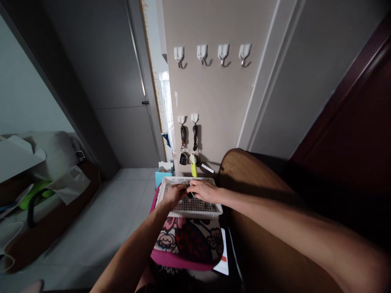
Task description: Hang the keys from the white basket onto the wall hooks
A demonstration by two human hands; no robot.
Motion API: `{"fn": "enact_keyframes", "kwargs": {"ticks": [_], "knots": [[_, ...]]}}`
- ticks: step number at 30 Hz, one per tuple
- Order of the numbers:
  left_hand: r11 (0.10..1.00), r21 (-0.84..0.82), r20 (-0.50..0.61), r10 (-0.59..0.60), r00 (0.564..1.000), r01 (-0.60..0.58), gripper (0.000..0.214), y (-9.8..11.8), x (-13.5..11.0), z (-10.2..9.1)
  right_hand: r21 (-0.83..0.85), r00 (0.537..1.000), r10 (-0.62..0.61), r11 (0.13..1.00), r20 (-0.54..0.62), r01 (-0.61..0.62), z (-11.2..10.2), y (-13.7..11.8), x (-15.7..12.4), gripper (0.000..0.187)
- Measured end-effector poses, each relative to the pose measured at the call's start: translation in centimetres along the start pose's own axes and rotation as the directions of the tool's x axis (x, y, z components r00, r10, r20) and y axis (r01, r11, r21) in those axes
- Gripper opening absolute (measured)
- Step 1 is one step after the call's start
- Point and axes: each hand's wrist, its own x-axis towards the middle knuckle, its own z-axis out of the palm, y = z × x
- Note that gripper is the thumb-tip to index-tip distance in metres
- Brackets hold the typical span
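Both of my hands are close together over a white plastic basket (pixel 218 209) with a perforated bottom. My left hand (pixel 175 194) comes in from the left, its fingers pinched at a small dark thing with a shiny metal part (pixel 191 195). From the right, my right hand (pixel 204 190) bends its fingers onto the same small thing. Fingers cover most of it, so its kind is unclear. The basket rests on a cushion with a flower pattern and a magenta edge (pixel 186 260). Just behind the basket, a yellow-green key fob (pixel 194 167) hangs against the wall.
Two bunches of keys hang from lower white hooks (pixel 194 118); several more hooks (pixel 223 53) are above. A curved wooden panel (pixel 238 171) stands close on the right. A light-blue box (pixel 160 177) is behind the basket's left corner. A cluttered sofa (pixel 58 150) stands far left.
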Motion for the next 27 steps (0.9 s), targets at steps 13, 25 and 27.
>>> {"fn": "enact_keyframes", "kwargs": {"ticks": [13, 25, 27], "knots": [[0.896, -0.366, 0.069, -0.245, 0.967, 0.253, 0.011, 0.9, -0.4, 0.3, 0.127, 0.944, 0.323, 0.941, -0.068, -0.313, -0.4, -0.5, 0.5, 0.012], [0.847, -0.468, 0.041, -0.264, 0.964, 0.252, 0.01, 0.9, -0.2, 0.2, 0.584, 0.82, 0.494, 0.587, 0.29, -0.56, 2.0, -0.6, 0.8, 0.014], [0.861, -0.458, 0.031, -0.233, 0.972, 0.222, 0.009, 0.9, -0.2, 0.2, 0.684, 0.816, 0.483, 0.48, 0.316, -0.549, 1.9, -0.9, 1.0, 0.01]]}}
